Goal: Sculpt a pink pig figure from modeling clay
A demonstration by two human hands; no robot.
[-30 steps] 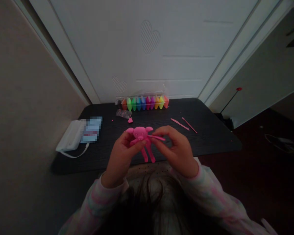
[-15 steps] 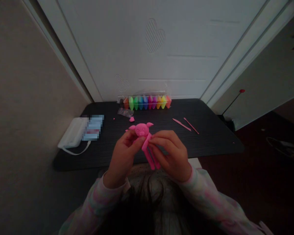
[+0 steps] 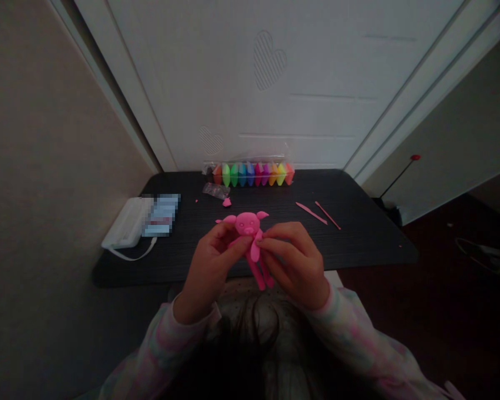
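Between my two hands, above the near edge of the table, is a pink clay pig figure (image 3: 247,224) with ears, a snout and long legs that hang down. My left hand (image 3: 210,258) grips it from the left, its thumb pressed just under the head. On the other side my right hand (image 3: 298,261) pinches the figure's arm at the upper body with thumb and forefinger. Parts of the torso are hidden behind my fingers.
Along the back of the black table (image 3: 370,233) lies a clear pack of coloured clay (image 3: 250,175). A plastic wrapper (image 3: 215,191) and a pink clay lump (image 3: 227,203) lie before it. Two pink modelling tools (image 3: 311,213) rest right; a white power bank (image 3: 123,225) sits left.
The figure's head has tilted slightly and moved a little to the right. Its arm now hangs more upright under my right fingers. Both hands keep their hold.
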